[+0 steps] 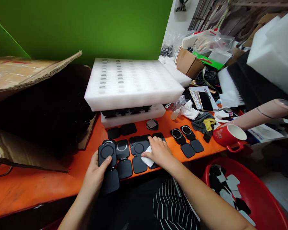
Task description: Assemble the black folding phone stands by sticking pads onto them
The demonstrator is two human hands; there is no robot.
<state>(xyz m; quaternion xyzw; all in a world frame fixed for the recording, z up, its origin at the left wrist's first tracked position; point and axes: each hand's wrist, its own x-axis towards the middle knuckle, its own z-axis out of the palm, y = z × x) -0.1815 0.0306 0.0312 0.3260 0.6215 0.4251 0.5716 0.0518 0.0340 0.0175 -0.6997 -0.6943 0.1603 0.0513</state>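
My left hand (94, 172) grips a black folding wireless charger (107, 155), thumb on its ringed face, with its second panel hanging below. At the orange table's front edge, my right hand (159, 151) pinches a white rounded sheet (148, 158) over other unfolded chargers, its fingers partly hiding them. Beside the held charger lies one with a pale ring (122, 146). Next to it, another unfolded charger (139, 163) has a dark ring. Two more ringed chargers (186, 131) lie to the right. Behind the row are a folded-out black piece (122, 130) and a small stack of rounded sheets (152, 124).
A white foam block (134, 92) rests on another foam tray at the back. An open cardboard box (38, 76) stands left. At right are a red mug (230, 135), a pinkish cylinder (264, 113), cloths, a phone (205, 101) and a red basin (261, 198) with black and white sheets.
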